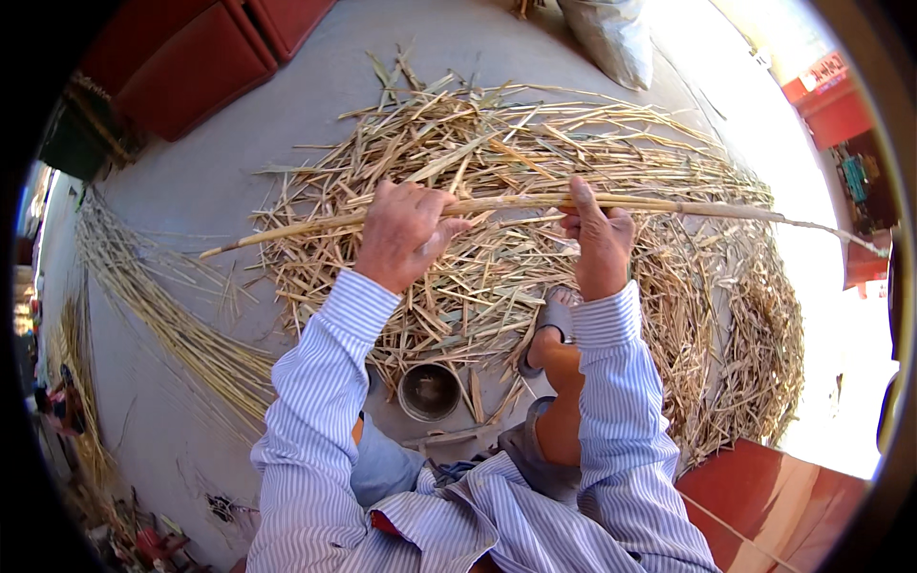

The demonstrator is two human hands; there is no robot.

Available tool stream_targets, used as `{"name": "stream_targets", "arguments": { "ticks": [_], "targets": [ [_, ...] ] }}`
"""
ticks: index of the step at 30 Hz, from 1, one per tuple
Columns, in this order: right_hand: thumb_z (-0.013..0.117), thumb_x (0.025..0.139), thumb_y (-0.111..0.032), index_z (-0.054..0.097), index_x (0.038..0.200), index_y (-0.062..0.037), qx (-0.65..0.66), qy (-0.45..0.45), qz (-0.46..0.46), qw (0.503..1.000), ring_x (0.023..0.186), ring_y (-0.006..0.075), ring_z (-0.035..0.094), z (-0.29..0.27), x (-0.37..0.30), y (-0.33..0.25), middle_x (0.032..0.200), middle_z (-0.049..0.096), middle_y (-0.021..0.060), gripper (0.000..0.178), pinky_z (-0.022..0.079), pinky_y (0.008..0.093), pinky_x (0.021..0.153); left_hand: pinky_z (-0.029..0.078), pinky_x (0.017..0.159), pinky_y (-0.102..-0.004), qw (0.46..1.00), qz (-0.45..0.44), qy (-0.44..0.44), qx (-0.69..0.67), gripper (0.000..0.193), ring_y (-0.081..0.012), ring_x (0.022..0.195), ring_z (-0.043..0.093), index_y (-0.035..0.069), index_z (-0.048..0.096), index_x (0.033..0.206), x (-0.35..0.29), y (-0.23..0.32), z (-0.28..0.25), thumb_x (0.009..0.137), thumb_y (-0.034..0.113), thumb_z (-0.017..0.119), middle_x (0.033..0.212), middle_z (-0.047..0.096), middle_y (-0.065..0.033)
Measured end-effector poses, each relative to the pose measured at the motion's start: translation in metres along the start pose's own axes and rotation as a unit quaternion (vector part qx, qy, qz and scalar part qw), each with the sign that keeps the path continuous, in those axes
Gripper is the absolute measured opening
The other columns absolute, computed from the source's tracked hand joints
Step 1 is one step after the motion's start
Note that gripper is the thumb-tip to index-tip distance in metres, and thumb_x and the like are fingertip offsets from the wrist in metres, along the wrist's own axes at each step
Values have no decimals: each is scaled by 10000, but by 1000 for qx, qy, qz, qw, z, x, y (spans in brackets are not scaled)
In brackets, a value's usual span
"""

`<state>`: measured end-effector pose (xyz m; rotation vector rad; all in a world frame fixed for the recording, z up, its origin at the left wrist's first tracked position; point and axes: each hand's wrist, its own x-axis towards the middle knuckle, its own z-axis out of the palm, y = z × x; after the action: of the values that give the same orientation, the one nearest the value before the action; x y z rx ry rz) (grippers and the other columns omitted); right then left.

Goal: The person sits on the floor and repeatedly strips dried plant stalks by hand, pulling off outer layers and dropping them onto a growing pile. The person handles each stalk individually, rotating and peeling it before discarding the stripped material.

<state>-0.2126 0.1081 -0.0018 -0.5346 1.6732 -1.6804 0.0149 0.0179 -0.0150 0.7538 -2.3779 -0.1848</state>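
Observation:
A long dry reed stalk (506,202) stretches sideways in front of me, its thin tip far out to the right. My left hand (406,232) is closed round it left of the middle, the thumb pointing right. Further right, my right hand (600,239) grips the same stalk with the thumb laid over it from above. The cut left end of the stalk sticks out past my left hand. Under both hands spreads a wide heap of dry stalks and peeled leaf sheaths (478,277) on the floor.
A round metal pot (429,392) stands near my feet. To the left lies a bundle of long thin stalks (181,315). Red seats (196,72) are at the far left, and a pale sack (611,38) stands at the back. A red panel (764,501) lies at the lower right.

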Motion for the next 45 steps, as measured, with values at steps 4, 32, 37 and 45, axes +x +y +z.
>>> {"name": "stream_targets", "arguments": {
  "ticks": [4,32,37,45],
  "targets": [
    [647,929,-262,648,941,14,112,-33,25,993,648,84,580,-32,21,3,796,653,56,277,478,197,539,362,691,-392,998,-38,-40,11,219,-251,682,556,88,596,845,5,-12,-11,785,253,727,701,583,-63],
    [598,954,-349,607,1005,-24,176,-105,179,962,694,93,608,6,8,24,861,649,42,329,522,200,575,393,465,-410,994,-112,-12,7,338,-288,490,538,60,616,732,6,16,-10,852,368,683,534,528,-108],
    [585,959,-355,608,991,0,144,-103,149,973,706,120,653,9,9,17,874,679,77,357,534,210,557,391,458,-407,992,-124,-18,5,364,-284,484,546,60,613,732,2,13,-14,871,393,663,533,537,-105],
    [573,969,-313,613,1020,30,137,-198,94,966,773,155,693,4,12,17,890,696,110,349,581,229,645,392,473,-376,968,-222,-45,-105,443,-266,481,530,36,609,708,-5,8,-14,866,446,667,550,555,-112]
  ]
}}
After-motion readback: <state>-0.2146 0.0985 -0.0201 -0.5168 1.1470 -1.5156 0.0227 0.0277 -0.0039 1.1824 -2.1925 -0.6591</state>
